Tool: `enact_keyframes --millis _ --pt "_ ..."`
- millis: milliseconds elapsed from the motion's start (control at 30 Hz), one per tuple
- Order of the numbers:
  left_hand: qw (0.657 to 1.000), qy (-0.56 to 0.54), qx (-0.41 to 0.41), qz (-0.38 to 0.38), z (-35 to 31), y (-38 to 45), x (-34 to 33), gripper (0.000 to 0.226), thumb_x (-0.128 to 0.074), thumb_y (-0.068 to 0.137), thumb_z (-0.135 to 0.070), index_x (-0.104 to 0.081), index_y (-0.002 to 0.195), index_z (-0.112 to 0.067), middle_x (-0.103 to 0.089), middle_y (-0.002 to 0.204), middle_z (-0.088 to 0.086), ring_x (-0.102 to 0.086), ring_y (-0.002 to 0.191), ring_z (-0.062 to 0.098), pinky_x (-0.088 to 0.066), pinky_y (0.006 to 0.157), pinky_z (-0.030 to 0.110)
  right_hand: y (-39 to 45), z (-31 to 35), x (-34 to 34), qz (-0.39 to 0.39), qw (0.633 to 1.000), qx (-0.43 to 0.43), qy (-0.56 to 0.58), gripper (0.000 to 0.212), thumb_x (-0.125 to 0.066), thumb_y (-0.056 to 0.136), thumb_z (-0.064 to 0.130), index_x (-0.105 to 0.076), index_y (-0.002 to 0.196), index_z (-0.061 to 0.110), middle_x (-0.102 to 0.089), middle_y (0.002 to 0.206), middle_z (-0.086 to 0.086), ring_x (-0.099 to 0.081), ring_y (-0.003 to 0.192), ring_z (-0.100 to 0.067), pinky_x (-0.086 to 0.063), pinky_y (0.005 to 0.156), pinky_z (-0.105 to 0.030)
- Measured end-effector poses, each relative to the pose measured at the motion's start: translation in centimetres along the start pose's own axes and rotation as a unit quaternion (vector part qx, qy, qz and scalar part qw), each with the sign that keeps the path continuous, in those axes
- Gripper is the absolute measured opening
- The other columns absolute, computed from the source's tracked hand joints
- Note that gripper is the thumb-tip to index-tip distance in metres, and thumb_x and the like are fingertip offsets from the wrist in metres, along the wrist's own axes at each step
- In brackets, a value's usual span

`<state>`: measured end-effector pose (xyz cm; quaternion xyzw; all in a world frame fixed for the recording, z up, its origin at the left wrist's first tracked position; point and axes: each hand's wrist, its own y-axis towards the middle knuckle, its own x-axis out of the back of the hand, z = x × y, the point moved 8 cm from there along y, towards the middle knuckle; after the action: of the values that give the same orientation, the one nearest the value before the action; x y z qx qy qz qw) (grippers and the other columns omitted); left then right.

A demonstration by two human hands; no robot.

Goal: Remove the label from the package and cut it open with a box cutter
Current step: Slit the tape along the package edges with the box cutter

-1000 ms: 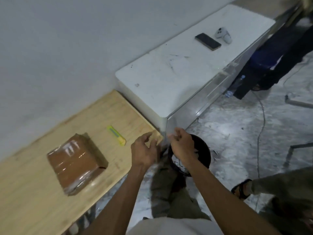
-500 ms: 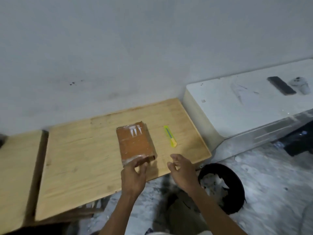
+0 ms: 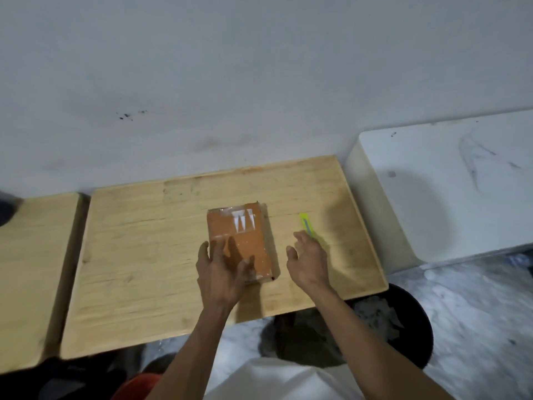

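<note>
The taped brown package (image 3: 240, 241) lies mid-surface (image 3: 138, 255). Left hand (image 3: 222, 267) rests flat, fingers spread, on its near end. Right hand (image 3: 308, 259), open and empty, reaches beside the yellow box cutter (image 3: 306, 225). Judged step: fetching the cutter; next requires gripping its handle.

Left hand (image 3: 223, 269) lay flat on near end of brown taped package (image 3: 240, 241) on wooden worktop (image 3: 144, 255), fingers (image 3: 217, 245) spread. Right hand (image 3: 308, 262) open, hovering just beside yellow box cutter (image 3: 307, 225). Black bin (image 3: 415, 327) below worktop edge.
</note>
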<state>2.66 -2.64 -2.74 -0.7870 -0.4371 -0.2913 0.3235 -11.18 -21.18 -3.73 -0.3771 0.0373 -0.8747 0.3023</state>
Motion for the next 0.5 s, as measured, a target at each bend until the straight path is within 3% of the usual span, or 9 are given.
enact_keyframes --millis 233,500 --pt "0.994 0.075 0.075 0.013 -0.7 2.9 -3.5 0.099 -0.069 0.066 -0.075 -0.024 0.148 -0.041 0.001 0.163 0.0 -0.01 0.147 0.036 -0.029 0.108 0.066 6.3 -3.2 1.6 -0.009 0.99 -0.053 -0.127 0.041 -0.053 0.096 0.019 -0.05 0.137 0.013 -0.053 0.132 -0.013 -0.045 0.125 -0.033 -0.044 0.094 -0.039" --pt "0.99 0.103 0.1 0.006 -0.5 3.0 -4.7 0.104 -0.059 0.061 -0.087 -0.025 0.148 -0.041 0.001 0.162 -0.003 -0.01 0.148 0.036 -0.025 0.109 0.068 7.6 -5.4 1.0 -0.004 0.985 -0.058 -0.163 0.034 -0.058 0.093 0.017 -0.056 0.126 0.008 -0.055 0.124 -0.017 -0.047 0.119 -0.036 -0.042 0.098 -0.043"
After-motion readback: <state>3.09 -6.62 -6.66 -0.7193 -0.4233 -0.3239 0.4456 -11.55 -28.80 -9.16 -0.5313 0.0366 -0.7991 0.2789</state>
